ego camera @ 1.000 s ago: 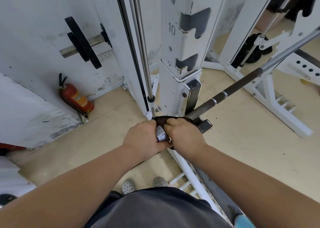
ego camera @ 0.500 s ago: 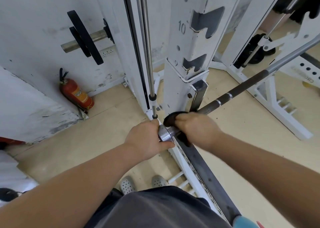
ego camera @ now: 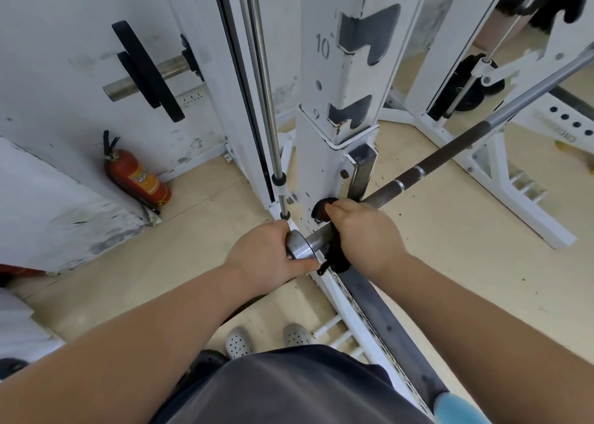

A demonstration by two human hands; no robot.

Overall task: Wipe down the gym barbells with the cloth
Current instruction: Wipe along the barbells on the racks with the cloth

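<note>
A long steel barbell (ego camera: 427, 166) runs from its near end collar (ego camera: 299, 245) up to the right through the white rack. My left hand (ego camera: 266, 256) grips the collar end of the bar. My right hand (ego camera: 363, 234) is wrapped round the bar just beyond the collar, holding a black cloth (ego camera: 334, 261) against the metal. Part of the cloth bunches above my knuckles and a tail hangs below the bar. The bar under my right hand is hidden.
The white rack upright (ego camera: 340, 102) with numbered notches stands right behind the bar. A chrome guide rod (ego camera: 266, 102) runs beside it. A red fire extinguisher (ego camera: 138, 179) leans at the wall. A plate peg with black plates (ego camera: 144, 70) juts from the wall. My feet in white clogs (ego camera: 266, 340) stand below.
My right hand with the cloth has slid along the bar away from the collar, baring a short stretch of shaft. My left hand keeps its grip on the end.
</note>
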